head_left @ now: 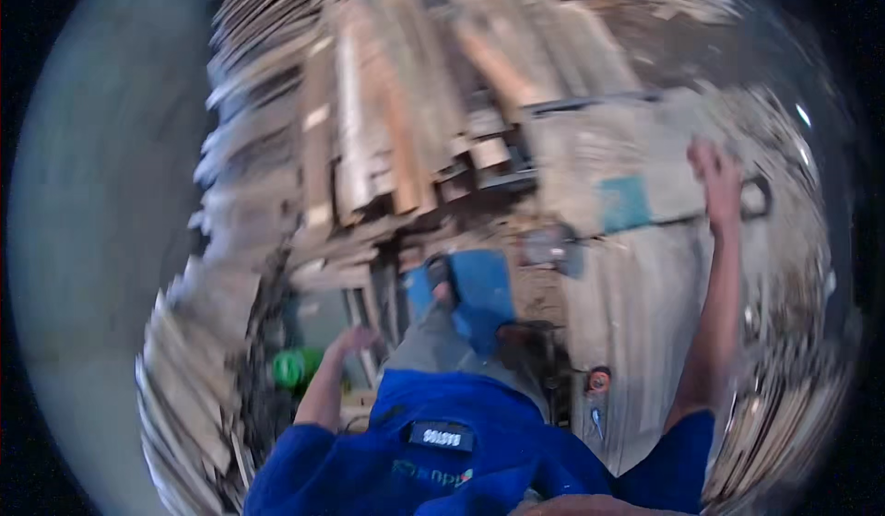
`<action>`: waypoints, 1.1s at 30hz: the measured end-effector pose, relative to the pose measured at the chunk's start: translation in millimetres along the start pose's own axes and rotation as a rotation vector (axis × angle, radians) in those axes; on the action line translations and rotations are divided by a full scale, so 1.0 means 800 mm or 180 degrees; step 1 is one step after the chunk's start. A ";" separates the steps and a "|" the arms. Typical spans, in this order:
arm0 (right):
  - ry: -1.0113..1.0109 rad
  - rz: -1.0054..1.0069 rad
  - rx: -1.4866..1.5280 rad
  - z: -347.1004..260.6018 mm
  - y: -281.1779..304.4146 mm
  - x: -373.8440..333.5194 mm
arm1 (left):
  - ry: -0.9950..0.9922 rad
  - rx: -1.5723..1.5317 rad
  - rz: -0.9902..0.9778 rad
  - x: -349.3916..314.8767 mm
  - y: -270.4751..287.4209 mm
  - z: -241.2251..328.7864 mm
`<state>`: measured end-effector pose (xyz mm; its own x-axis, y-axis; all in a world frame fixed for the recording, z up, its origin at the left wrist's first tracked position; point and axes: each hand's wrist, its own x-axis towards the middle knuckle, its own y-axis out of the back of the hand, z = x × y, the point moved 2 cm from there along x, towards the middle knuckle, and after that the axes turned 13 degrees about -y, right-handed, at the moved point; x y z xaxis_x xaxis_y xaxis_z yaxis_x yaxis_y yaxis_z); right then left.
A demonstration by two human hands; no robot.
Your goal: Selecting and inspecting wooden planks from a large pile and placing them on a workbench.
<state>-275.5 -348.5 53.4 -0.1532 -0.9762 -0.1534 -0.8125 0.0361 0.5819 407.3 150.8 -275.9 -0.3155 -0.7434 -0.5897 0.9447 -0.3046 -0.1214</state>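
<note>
Black ring (768, 199): likely light, stiff; pinch rim
Right fingers (702, 158): half-spread beside it, seemingly empty
Left fingers (365, 337): blurred, hold unclear

Your right hand (719, 179) is stretching over a pale worktop (576, 152), left hand (358, 338) hanging near a green object (291, 368), planks (406, 83) lying far.

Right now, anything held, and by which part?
No held object shows in the left hand or right hand; both are blurred, so a hold can't be ruled out.
</note>
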 end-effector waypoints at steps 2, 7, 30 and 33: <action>0.0245 -0.0262 -0.0770 0.058 -0.156 0.003 | 0.0025 0.2536 0.0251 -0.032 0.017 -0.001; -0.0348 -0.0620 -0.1310 0.096 -0.361 -0.058 | 0.1286 0.0856 0.1084 -0.012 0.066 0.015; -0.0662 0.0541 -0.2118 0.078 -0.402 -0.089 | 0.0054 -0.2021 0.4124 0.444 0.609 0.021; -0.0709 0.0609 -0.2272 0.059 -0.418 -0.090 | -0.0462 -0.2425 0.3829 0.466 0.641 0.025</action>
<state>-19.1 -280.4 -167.8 -0.4255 -0.8981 -0.1115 -0.2124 -0.0206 0.9770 772.2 -294.5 -542.4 0.7348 -0.3828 -0.5599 0.4412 0.8967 -0.0340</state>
